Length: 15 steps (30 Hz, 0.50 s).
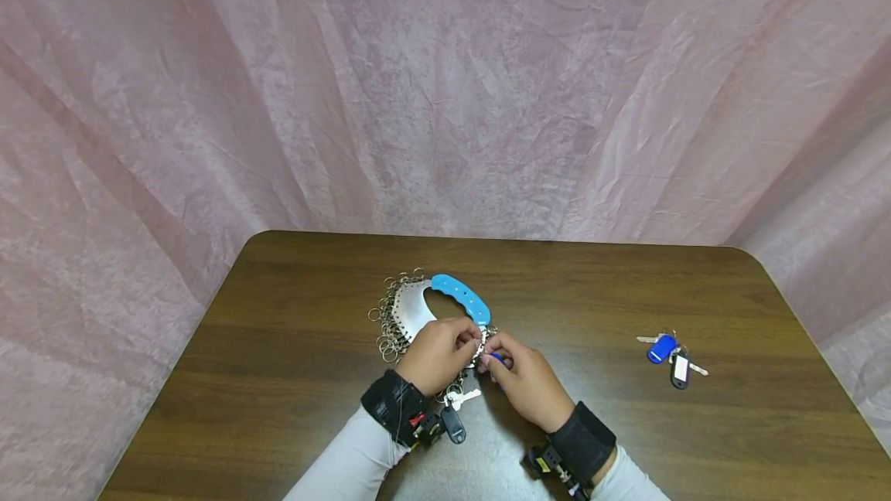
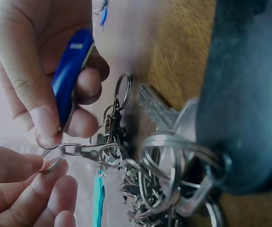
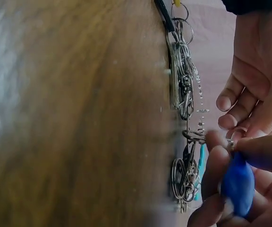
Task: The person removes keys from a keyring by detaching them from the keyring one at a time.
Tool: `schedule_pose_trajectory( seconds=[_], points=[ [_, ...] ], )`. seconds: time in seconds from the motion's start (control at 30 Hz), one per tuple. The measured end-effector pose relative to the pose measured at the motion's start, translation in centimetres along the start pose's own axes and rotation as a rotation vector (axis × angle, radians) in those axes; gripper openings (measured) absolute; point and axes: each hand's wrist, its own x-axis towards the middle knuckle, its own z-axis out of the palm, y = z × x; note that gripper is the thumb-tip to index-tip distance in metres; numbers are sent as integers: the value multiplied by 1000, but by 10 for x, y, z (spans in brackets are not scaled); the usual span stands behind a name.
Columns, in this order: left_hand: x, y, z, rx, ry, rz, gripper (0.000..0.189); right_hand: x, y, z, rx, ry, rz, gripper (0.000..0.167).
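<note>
Below the centre of the head frame, your left hand [image 1: 435, 352] pinched a small metal piece [image 2: 54, 165] and your right hand [image 1: 530, 382] pinched the blue key tag [image 2: 73, 64], apparently to steady both close together beside the blue-handled holder [image 1: 411, 311].

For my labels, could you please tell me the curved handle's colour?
The curved handle is light blue, seen best in the head view.

Blue key tag [image 3: 240, 187] blurry in R-wrist view, mostly hid by R hand [image 1: 529, 385] in head view. L-wrist view: ring [image 2: 53, 165] partly behind L hand's [image 2: 27, 194] fingertips; black key tag [image 2: 244, 109] cropped, R edge. Counter [image 1: 278, 393] cropped at btm, head view.
</note>
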Motion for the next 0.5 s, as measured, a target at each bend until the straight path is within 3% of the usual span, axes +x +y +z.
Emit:
schedule_pose_trajectory(
  seconds=[0.2,0.5],
  points=[
    [0,0,-1,-14,-14,4,17,1,0,0,-41,111,3,10],
    [1,-1,-2,-68,-55,19,5,1,1,-3,5,125,-30,8]
  ],
)
